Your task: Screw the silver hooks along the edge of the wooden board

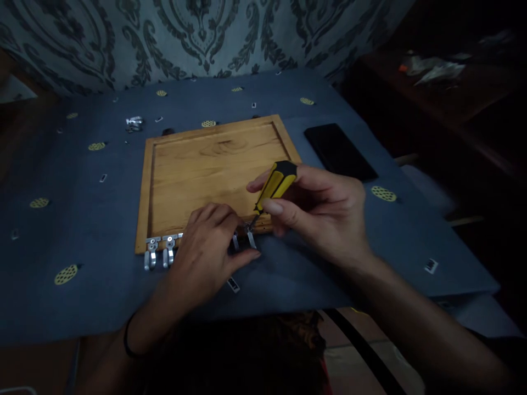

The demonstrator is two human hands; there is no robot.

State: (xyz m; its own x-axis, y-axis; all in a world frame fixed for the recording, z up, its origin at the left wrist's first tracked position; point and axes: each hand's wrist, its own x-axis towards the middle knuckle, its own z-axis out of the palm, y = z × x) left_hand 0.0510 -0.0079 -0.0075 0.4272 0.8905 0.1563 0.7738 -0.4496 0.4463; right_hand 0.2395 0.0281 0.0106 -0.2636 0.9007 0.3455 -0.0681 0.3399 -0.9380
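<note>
My right hand [325, 211] grips a yellow and black screwdriver [276, 186], tilted with its shaft pointing down and left. The screwdriver's tip meets a small silver metal hook [251, 237] on the near edge of a framed wooden board [222, 170]. My left hand [209, 244] rests over that edge, its index finger and thumb closed about the same hook. Two more silver hooks [169, 251] show at the board's near left corner, screw heads visible on them. Another hook [235, 240] shows partly beside my left fingers. The hand hides the middle of the row.
A blue patterned cloth [102, 219] covers the table. A black phone-like slab [340, 151] lies right of the board. Loose silver hooks and small screws [134, 124] lie at the back left. A patterned curtain or wall [222, 38] stands behind. The table's front edge is close to my body.
</note>
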